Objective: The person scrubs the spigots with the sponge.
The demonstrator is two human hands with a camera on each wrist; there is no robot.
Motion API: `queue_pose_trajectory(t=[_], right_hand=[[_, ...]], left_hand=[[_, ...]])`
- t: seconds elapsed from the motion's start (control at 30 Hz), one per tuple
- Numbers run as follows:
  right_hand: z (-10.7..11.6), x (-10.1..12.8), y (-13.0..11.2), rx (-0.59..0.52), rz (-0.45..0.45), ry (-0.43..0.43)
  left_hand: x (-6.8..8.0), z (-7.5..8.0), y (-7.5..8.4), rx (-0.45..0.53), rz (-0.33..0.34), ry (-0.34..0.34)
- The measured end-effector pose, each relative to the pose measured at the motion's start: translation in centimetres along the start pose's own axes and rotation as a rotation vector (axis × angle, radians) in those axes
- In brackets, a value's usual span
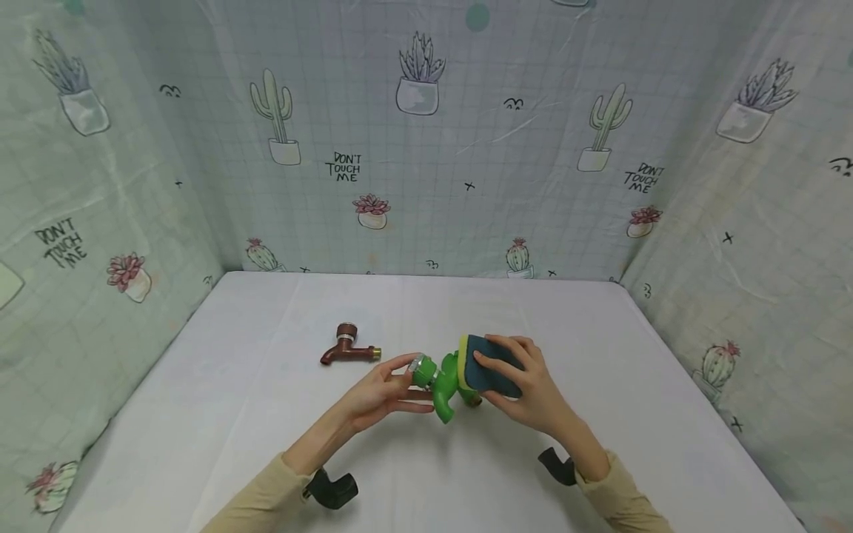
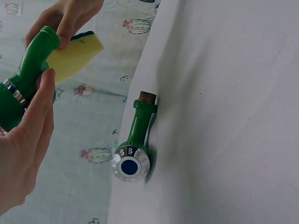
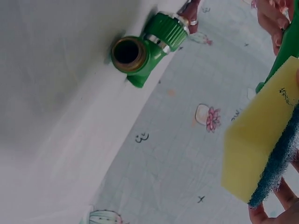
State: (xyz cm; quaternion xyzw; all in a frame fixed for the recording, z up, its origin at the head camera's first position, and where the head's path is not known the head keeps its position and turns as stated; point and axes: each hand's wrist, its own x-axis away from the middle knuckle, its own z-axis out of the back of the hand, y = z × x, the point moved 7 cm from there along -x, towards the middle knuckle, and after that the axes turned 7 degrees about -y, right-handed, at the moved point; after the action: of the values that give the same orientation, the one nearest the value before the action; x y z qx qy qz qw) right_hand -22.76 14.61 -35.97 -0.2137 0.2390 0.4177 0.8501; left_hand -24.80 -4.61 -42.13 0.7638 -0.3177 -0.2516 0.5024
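My left hand [image 1: 398,382] grips a green plastic faucet [image 1: 436,381] by its knob end and holds it off the table; the left wrist view shows the fingers around the green faucet [image 2: 28,70]. My right hand [image 1: 514,371] grips a yellow sponge [image 1: 489,366] with a dark blue scouring face. The sponge [image 2: 74,56] lies against the held faucet's spout. A second green faucet [image 2: 135,135] with a blue-capped knob lies on the table below, its brass thread toward the right wrist camera [image 3: 145,46]. In the head view it is mostly hidden behind the held one.
A brown faucet [image 1: 346,349] lies on the white table [image 1: 600,355] to the left of my hands, and shows beyond the lying green one [image 3: 192,11]. Cactus-print cloth walls [image 1: 426,148] close in the back and both sides. Black wrist mounts [image 1: 333,488] sit on my forearms.
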Motion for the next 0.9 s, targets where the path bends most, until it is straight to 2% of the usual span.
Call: queue_pose_trajectory(t=[0.27, 0.4, 0.57, 0.67, 0.9], right_hand=[[-0.9, -0.2, -2.0, -0.035, 0.024, -0.051], [-1.3, -0.3, -3.4, -0.027, 0.08, -0.042], [-1.4, -0.5, -5.0, 0.048, 0.184, -0.016], [-1.3, -0.6, -5.2, 0.072, 0.213, -0.014], [-0.9, -0.6, -4.2, 0.047, 0.193, -0.008]], left_hand=[[0.1, 0.2, -0.3, -0.008, 0.008, 0.016], [0.1, 0.2, -0.6, -0.007, 0.015, 0.029], [-0.1, 0.4, -0.9, -0.05, 0.051, 0.049], [-0.2, 0.4, -1.1, -0.064, 0.072, 0.033], [-0.2, -0.3, -1.0, -0.038, 0.084, -0.063]])
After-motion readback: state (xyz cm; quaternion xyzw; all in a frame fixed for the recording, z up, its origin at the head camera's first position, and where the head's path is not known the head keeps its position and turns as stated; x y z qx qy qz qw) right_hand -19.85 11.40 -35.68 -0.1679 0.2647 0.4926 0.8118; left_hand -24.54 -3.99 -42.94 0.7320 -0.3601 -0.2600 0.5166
